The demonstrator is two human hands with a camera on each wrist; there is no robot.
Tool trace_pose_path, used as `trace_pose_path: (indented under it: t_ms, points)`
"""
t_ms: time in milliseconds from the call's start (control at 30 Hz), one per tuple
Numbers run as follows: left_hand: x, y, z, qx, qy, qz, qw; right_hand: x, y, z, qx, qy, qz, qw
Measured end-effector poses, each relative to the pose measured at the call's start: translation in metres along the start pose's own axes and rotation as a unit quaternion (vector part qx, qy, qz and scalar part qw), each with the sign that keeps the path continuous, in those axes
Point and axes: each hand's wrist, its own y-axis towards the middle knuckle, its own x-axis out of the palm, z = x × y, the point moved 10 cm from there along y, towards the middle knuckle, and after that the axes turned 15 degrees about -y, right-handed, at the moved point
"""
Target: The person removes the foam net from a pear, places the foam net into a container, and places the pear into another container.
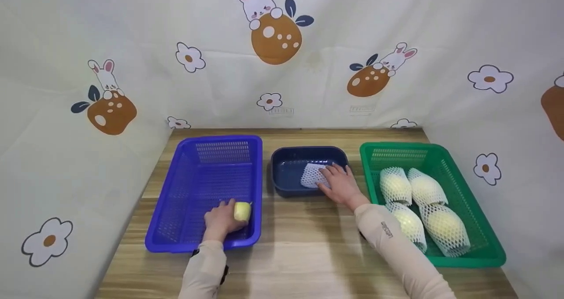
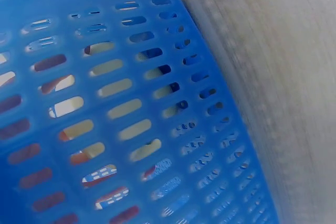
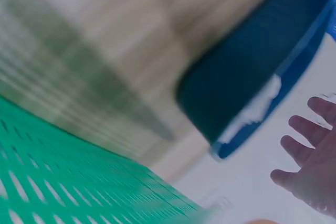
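Observation:
Inside the purple-blue basket (image 1: 176, 193), near its front right corner, my left hand (image 1: 221, 219) grips a pale yellow-green fruit (image 1: 242, 212) with a short stem. The left wrist view shows mostly the slotted basket wall (image 2: 126, 108), which hides that hand. My right hand (image 1: 341, 185) reaches over the right side of the dark blue tub (image 1: 282, 189). Its fingers (image 3: 302, 150) are spread in the right wrist view. Within the tub is a white foam net sleeve (image 1: 311, 175), close to the fingertips; whether they touch it I cannot tell.
A green basket (image 1: 480, 228) at the right holds several pale fruits in foam net sleeves (image 1: 444, 228). The two baskets and the tub stand on a wood-grain table (image 1: 291, 241). Behind it hangs a patterned cloth (image 1: 220, 87).

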Motion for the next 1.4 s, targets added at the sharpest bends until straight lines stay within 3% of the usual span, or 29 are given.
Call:
trace_pose_path:
  t_ms: [167,400,500,633,767,967,1167,1400]
  points:
    - [-0.002,-0.001,-0.002,-0.005,-0.003,0.001,1.0000,-0.039,-0.003,0.008,-0.010,0.028,0.053,0.998]
    - [-0.007,-0.002,0.001,-0.008,-0.011,0.005,0.9999,-0.081,-0.020,0.036,-0.004,0.031,0.086,0.996]
    - [-0.013,-0.001,0.008,-0.002,-0.010,0.016,0.9998,-0.092,-0.033,0.052,0.003,0.026,0.097,0.995]
    - [-0.023,0.000,0.024,0.014,-0.011,0.038,0.9991,-0.095,-0.052,0.073,0.016,0.023,0.080,0.996]
    - [-0.032,-0.003,0.044,0.046,-0.012,0.060,0.9970,-0.083,-0.072,0.093,0.037,0.031,0.034,0.998]
    - [-0.040,-0.014,0.076,0.100,-0.018,0.085,0.9912,-0.042,-0.104,0.116,0.060,0.034,-0.062,0.996]
    - [-0.036,-0.025,0.097,0.141,-0.013,0.099,0.9850,-0.003,-0.131,0.123,0.077,0.037,-0.139,0.987]
    - [-0.026,-0.033,0.111,0.178,-0.008,0.113,0.9775,0.023,-0.149,0.123,0.086,0.036,-0.191,0.977]
